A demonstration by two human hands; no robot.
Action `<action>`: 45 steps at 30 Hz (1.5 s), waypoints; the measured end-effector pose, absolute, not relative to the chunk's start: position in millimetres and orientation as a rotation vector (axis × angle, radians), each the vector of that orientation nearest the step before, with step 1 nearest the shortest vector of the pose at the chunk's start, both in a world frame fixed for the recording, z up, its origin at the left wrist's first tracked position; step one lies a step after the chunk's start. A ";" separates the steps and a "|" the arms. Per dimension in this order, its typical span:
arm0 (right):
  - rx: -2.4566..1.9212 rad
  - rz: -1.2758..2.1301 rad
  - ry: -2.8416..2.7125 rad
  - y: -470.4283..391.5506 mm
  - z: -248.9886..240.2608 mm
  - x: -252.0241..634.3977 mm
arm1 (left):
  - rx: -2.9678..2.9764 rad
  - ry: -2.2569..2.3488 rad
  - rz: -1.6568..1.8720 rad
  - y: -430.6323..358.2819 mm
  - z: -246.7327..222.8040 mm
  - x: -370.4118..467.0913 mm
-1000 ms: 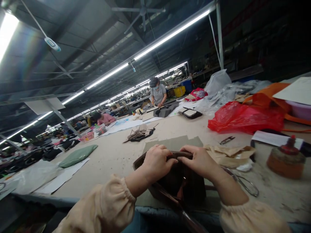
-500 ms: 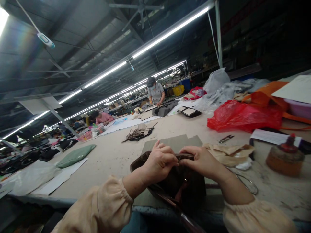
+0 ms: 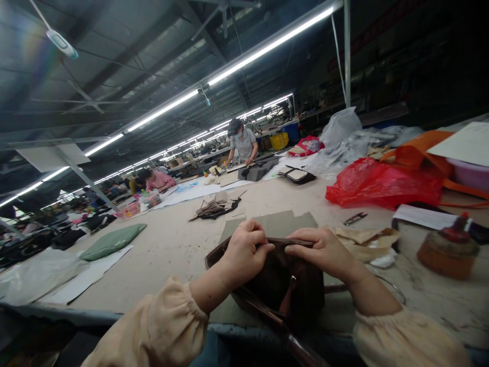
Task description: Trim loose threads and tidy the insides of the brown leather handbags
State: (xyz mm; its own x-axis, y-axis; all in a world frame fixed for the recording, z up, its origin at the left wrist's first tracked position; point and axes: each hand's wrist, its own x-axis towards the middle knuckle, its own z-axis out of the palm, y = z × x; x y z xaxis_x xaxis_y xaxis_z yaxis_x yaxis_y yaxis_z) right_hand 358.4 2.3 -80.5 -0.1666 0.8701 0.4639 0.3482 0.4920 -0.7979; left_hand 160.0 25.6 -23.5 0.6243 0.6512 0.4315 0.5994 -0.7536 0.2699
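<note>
Large workshop hall, strip lights (image 3: pixel 271 46) and a ceiling fan (image 3: pixel 87 102) overhead, metal pole (image 3: pixel 347 56) behind the far right. Long beige counter (image 3: pixel 171 255), scuffed and spotted, bluish along the near edge. Dark brown bag (image 3: pixel 309 298) sits at the middle of the near edge, over a grey-green sheet (image 3: pixel 284 224); a glossy strap (image 3: pixel 300 349) hangs past that edge. Left hand (image 3: pixel 242 250) has its grip pinched on the bag's upper rim; right hand (image 3: pixel 330 252) likewise, rim between thumb and fingers, the two grips just apart. Left of the bag, a wide stretch of counter surface runs to the green pouch (image 3: pixel 113 242), white paper (image 3: pixel 93 275) and clear plastic (image 3: pixel 44 278) by the near left corner. Beyond the sheet, scraps (image 3: pixel 217 205) lie mid-counter. Right side tighter: tan material (image 3: pixel 367 239) just beside the right hand, snips (image 3: pixel 355 219) behind it, metal loop (image 3: pixel 399 291) by the forearm, red-capped bottle (image 3: pixel 449 252) farther toward the right edge, red plastic bag (image 3: pixel 382 183) behind. Co-worker in grey (image 3: pixel 244 145) at the far end, another in pink (image 3: pixel 160 181) along the left edge.
</note>
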 end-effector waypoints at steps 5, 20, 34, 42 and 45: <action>-1.041 0.554 -1.771 1.2 -80.1 356.1 | 2.735 1.046 0.801 27.0 -24.6 159.9; -1.027 0.486 -1.800 0.5 -78.7 354.5 | 2.702 1.170 0.700 29.6 -24.4 161.3; -1.151 0.661 -1.841 -4.6 -68.6 357.7 | 2.740 1.274 0.635 34.2 -25.1 164.0; -1.262 0.395 -1.859 -6.9 -62.2 348.2 | 2.757 1.337 0.618 32.7 -24.2 165.3; -1.281 0.300 -1.860 -5.0 -65.7 342.5 | 2.776 1.322 0.614 31.7 -25.2 165.1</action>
State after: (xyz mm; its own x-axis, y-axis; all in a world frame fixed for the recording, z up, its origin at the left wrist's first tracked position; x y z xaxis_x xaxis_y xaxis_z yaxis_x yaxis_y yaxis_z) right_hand 342.5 -5.0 -65.7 -0.1283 0.8576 0.4980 0.6573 0.4496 -0.6049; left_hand 165.1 31.7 -25.2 0.5678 0.7479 0.3438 0.7454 -0.6444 0.1707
